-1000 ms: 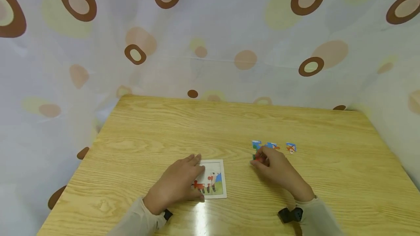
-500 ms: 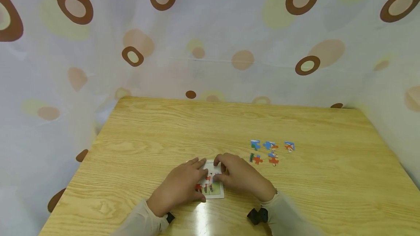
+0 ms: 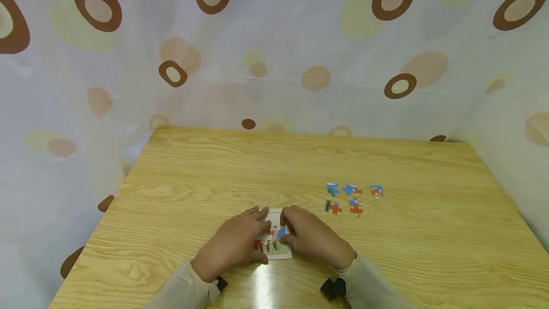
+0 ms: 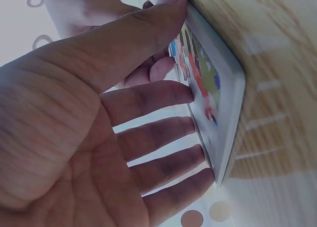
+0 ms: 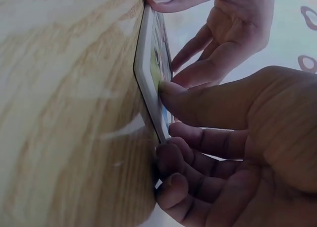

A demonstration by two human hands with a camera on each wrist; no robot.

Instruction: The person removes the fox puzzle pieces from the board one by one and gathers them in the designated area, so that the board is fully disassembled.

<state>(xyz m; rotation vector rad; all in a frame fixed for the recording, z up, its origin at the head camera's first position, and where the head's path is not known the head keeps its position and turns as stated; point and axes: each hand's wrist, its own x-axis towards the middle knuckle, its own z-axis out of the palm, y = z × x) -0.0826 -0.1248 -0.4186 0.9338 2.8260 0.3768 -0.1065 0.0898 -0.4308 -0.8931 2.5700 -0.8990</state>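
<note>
A white-framed jigsaw puzzle board [image 3: 288, 256] lies on the table, partly filled with pieces showing red, black legs and green ground. My left hand [image 3: 233, 237] rests over its left side. In the left wrist view, those fingers are straight and spread with tips on the board, and the thumb touches the near edge. At the right edge, the thumb and index finger of my right hand [image 3: 315, 237] close around a blue puzzle piece [image 3: 281, 232] lying in the board. The right wrist view shows the other right fingers curled beside the frame. The left hand hides the board's left part.
Several loose puzzle pieces lie right of the board, among them a blue-green one [image 3: 332, 189], a fox-face one [image 3: 376, 191] and a red one [image 3: 356, 208]. A patterned curtain [image 3: 317, 56] hangs behind the wooden table [image 3: 206, 161].
My right hand has moved left from the loose pieces to the board's right side, uncovering several pieces. It shifts only slightly over the last half second. The left hand stays on the board.
</note>
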